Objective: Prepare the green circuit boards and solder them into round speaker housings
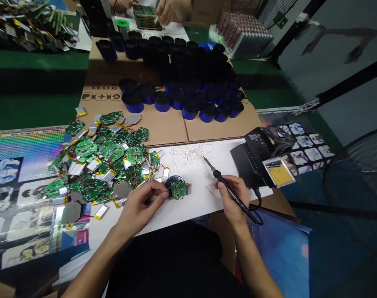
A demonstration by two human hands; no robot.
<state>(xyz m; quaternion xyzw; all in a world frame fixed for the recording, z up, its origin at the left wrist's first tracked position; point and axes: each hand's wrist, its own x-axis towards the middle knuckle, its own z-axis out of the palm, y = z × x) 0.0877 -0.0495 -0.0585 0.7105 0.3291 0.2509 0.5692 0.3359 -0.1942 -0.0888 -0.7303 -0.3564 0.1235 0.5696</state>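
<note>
Circuit board (pixel 178 189), green and dotted with components, lies near my edge of the white worktop (pixel 204 205), partly covering a round dark part (pixel 171 180). Taking the board as the centre of the dial, a small silver cell (pixel 189 189) with a yellow end sits right beside it at three o'clock. My left fingers (pixel 155 187) come in from nine o'clock, thumb and forefinger drawn narrow at the rim of the dark part; I cannot tell whether they grip it. At three o'clock, my right fingers (pixel 236 181) are closed around a soldering iron (pixel 217 175), its bare tip angled away from me at one o'clock, apart from the board and close to a scatter of fine wire scraps (pixel 188 154). A heap of boards and silver cells (pixel 106 150) spreads at ten o'clock. At two o'clock stands a black soldering station (pixel 249 159), a tray with a yellow pad (pixel 281 175) beside it. Rows of dark blue housings (pixel 190 111) fill the cardboard (pixel 163 131) at twelve o'clock; beyond them, another person's hands (pixel 165 11) work near a stack of boards (pixel 147 17).
</note>
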